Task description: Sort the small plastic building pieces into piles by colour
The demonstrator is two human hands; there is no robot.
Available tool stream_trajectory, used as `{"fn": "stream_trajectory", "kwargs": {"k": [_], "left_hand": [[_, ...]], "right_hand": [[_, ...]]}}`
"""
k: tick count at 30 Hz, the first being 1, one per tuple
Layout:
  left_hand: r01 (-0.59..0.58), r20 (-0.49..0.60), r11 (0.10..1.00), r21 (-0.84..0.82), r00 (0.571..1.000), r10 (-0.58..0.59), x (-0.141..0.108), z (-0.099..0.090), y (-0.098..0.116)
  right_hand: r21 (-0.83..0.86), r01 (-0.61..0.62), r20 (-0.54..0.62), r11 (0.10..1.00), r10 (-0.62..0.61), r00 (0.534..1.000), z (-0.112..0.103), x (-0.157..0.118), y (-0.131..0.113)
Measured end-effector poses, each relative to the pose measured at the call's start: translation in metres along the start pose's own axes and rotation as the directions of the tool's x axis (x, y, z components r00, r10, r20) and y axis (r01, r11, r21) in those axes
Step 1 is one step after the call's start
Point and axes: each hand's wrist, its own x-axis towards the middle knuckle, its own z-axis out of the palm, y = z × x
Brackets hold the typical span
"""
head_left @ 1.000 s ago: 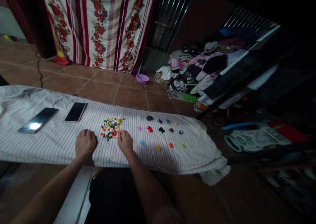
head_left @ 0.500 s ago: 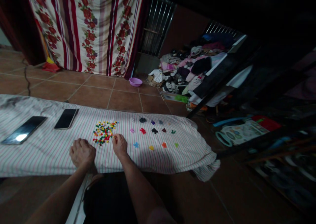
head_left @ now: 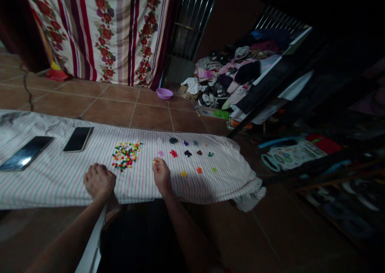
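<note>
My right hand (head_left: 162,175) is raised over the striped cloth, a small yellow piece (head_left: 154,161) pinched between thumb and fingertips. Left of it lies a mixed heap of small coloured pieces (head_left: 126,156), mainly red, green, yellow and white. My left hand (head_left: 99,180) rests palm down near the heap's lower left, fingers loosely bent, holding nothing visible. Small single-colour groups lie to the right, among them a yellow group (head_left: 183,174), an orange group (head_left: 199,170), a red group (head_left: 173,153) and a black group (head_left: 187,153). My right hand hides the light blue group.
Two dark phones, one nearer the heap (head_left: 78,139) and one further left (head_left: 27,153), lie on the striped cloth (head_left: 60,176). Beyond it, a purple basin (head_left: 165,94) stands on the tiled floor, near a large pile of clothes (head_left: 228,74). A floral curtain (head_left: 120,32) hangs behind.
My right hand has moved right, from the edge of the mixed heap to over the light blue group, carrying the yellow piece. My left hand stays put. The view has shifted slightly.
</note>
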Motion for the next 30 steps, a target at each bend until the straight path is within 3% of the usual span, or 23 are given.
{"fn": "stream_trajectory", "kwargs": {"k": [6, 12, 23, 30], "left_hand": [[0.010, 0.015, 1.000, 0.003, 1.000, -0.011, 0.000, 0.000, 0.000], [0.029, 0.023, 0.999, -0.022, 0.999, -0.029, -0.001, -0.002, 0.001], [0.051, 0.064, 0.998, -0.048, 0.997, -0.048, 0.000, -0.002, 0.000], [0.038, 0.054, 0.998, -0.055, 0.998, -0.035, 0.000, -0.002, 0.000]], "right_hand": [[-0.085, -0.059, -0.125, 0.995, 0.048, 0.991, -0.061, 0.003, 0.024], [-0.209, -0.102, -0.173, 0.973, 0.066, 0.983, -0.097, 0.004, 0.048], [-0.331, -0.123, -0.135, 0.936, 0.082, 0.987, -0.109, -0.009, 0.079], [-0.357, -0.052, -0.108, 0.933, 0.014, 0.994, -0.107, -0.014, 0.088]]}}
